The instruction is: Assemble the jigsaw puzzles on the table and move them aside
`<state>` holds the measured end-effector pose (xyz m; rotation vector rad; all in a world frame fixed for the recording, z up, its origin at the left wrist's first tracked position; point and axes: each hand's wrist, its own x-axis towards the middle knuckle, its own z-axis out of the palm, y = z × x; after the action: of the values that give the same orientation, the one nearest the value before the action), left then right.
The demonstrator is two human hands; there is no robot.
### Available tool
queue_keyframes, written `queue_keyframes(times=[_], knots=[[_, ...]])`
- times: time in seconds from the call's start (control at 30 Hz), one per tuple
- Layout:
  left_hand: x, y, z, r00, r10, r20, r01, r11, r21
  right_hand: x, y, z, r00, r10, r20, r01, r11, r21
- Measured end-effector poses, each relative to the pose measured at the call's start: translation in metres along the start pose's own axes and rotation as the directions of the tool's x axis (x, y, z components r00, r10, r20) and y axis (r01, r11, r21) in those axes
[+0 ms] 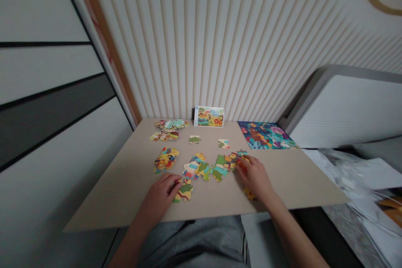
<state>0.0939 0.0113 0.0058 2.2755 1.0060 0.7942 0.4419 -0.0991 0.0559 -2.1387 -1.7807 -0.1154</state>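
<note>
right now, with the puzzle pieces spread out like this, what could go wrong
The yellow piece partly hidden under the right hand lies near the front of the table, so that arm might brush it off. The pieces in the middle lie close together, so a careless sleeve or wrist could scatter them. The animal picture stands upright at the back; a bump might topple it.
</note>
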Motion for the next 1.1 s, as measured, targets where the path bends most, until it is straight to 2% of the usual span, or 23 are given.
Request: queue_keyframes(times=[0.13,0.37,0.57,0.7,0.83,1.0,1.1], knots=[[0.000,0.000,0.000,1.000,0.004,-0.004,-0.004,1.000,0.009,0.002,0.041,-0.001,0.996,0.011,0.090,-0.010,1.000,-0.019],[0.000,-0.003,0.001,1.000,0.002,0.026,-0.003,0.999,0.032,-0.006,0.057,-0.009,0.996,-0.012,0.086,0.004,0.995,0.099],[0.000,-0.001,0.000,1.000,0.010,0.018,-0.010,1.000,0.029,-0.014,0.097,-0.018,0.990,0.142,-0.022,-0.140,0.988,0.058],[0.000,0.000,-0.001,1.000,0.013,0.008,-0.013,0.999,0.035,-0.021,0.118,-0.015,0.978,0.209,-0.030,-0.209,0.978,-0.025],[-0.001,-0.001,0.000,1.000,0.003,0.007,-0.003,0.999,0.044,-0.018,0.108,-0.005,0.987,0.158,-0.030,-0.159,0.986,-0.046],[-0.001,0.000,0.000,1.000,0.003,-0.007,-0.002,0.999,0.050,-0.004,0.078,0.003,0.998,-0.010,0.066,0.007,0.999,0.044],[-0.001,0.000,0.000,1.000,0.004,-0.007,-0.004,0.999,0.051,-0.003,0.072,0.003,0.996,-0.032,0.086,0.027,0.997,0.066]])
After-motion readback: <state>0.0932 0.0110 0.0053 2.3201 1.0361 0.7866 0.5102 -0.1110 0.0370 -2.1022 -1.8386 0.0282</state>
